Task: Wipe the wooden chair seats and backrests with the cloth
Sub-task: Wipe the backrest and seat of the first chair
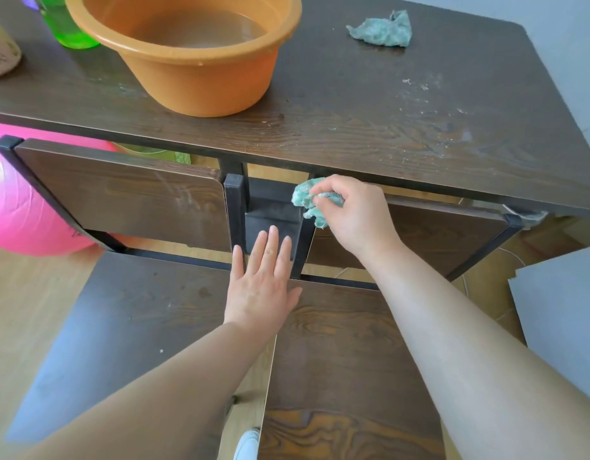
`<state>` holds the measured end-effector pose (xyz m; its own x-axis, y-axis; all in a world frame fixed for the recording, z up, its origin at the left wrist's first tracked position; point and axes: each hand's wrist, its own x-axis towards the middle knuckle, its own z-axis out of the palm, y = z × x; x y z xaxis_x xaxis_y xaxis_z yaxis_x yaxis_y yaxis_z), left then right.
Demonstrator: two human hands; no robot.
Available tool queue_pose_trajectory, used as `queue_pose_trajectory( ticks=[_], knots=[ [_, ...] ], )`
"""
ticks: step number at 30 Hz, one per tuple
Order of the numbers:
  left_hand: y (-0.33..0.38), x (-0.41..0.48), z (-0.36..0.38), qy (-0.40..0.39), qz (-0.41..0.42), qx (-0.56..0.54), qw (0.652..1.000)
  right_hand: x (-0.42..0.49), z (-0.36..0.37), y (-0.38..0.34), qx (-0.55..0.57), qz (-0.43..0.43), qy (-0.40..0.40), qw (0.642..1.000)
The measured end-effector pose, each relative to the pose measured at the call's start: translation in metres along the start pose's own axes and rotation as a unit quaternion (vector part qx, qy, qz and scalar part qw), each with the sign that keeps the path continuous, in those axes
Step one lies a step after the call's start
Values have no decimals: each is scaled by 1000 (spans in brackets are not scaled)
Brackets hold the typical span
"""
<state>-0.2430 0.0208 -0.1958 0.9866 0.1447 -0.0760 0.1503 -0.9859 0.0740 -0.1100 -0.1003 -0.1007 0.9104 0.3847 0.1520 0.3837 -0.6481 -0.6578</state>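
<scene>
The right hand (350, 214) has its fingers curled tight round a bunched green cloth (308, 200), held at the top inner corner of the right chair's backrest (436, 237), just under the table (353, 127) edge. At seven o'clock from it, the left hand (260, 277) lies flat, fingers straight and holding nothing, at the right seat's (346, 360) inner back corner. A spare rag (383, 29) lies on the table at one o'clock.

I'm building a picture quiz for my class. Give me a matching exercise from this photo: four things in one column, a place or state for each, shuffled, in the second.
1. basin
2. ball
3. right hand
4. left hand

A. fingers straight
B. on the floor
C. on the table, holding water
D. gripping a green cloth

Pairs: 1-C, 2-B, 3-D, 4-A.
</scene>
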Motion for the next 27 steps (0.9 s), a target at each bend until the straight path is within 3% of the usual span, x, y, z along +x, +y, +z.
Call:
queue_pose_trajectory(
  ticks=[3, 6, 9, 15, 22, 27],
  knots=[
    [1, -5, 9, -16, -9, 7, 1000, -31, 14, 28, 1, 46, -55, 997],
    [8, -9, 21, -33, -11, 7, 999, -79, 30, 79, -2, 170, -136, 976],
    [19, -12, 38, -49, -1, 8, 999, -117, 30, 132, 79, 299, -94, 946],
    [50, -19, 76, -81, 29, 10, 996, -155, 24, 216, 179, 424, -54, 886],
    [95, -24, 121, -118, 40, 9, 992, -181, 29, 285, 189, 466, -65, 862],
    [117, -27, 138, -134, 45, 20, 990, -194, 26, 303, 85, 413, -78, 904]
  ],
)
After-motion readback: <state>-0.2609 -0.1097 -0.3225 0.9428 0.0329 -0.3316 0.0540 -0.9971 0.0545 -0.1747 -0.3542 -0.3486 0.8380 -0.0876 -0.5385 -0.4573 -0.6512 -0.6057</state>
